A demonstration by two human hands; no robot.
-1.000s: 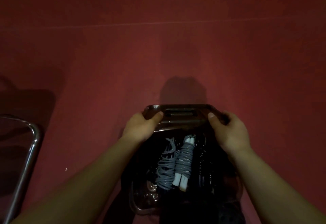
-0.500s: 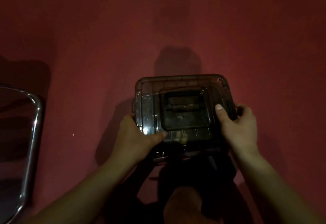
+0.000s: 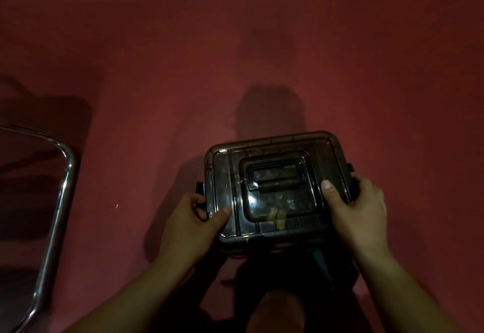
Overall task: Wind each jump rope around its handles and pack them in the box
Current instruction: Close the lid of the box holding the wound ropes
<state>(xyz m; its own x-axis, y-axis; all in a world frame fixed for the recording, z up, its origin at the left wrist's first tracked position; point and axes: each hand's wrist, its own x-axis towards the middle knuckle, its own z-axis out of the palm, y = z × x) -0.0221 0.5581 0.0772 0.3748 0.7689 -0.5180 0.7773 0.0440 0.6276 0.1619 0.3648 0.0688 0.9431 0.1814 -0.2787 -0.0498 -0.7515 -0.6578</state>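
Observation:
A dark translucent plastic box (image 3: 277,230) stands on the red floor with its lid (image 3: 222,175) down flat and a carry handle (image 3: 277,182) folded into the lid's middle. My left hand (image 3: 193,222) grips the box's left side, thumb on the lid and fingers around the left side latch (image 3: 200,192). My right hand (image 3: 356,209) grips the right side, thumb on the lid and fingers curled round the right latch. The jump ropes are hidden under the lid.
A chrome tube frame (image 3: 61,193) of a chair or stool stands at the left edge. Red floor (image 3: 262,57) stretches ahead and to both sides. My knee (image 3: 277,311) shows at the bottom, just below the box.
One second ago the lid was raised and wound grey ropes showed inside. The lid came down flat over the box, and both hands slid to its side latches.

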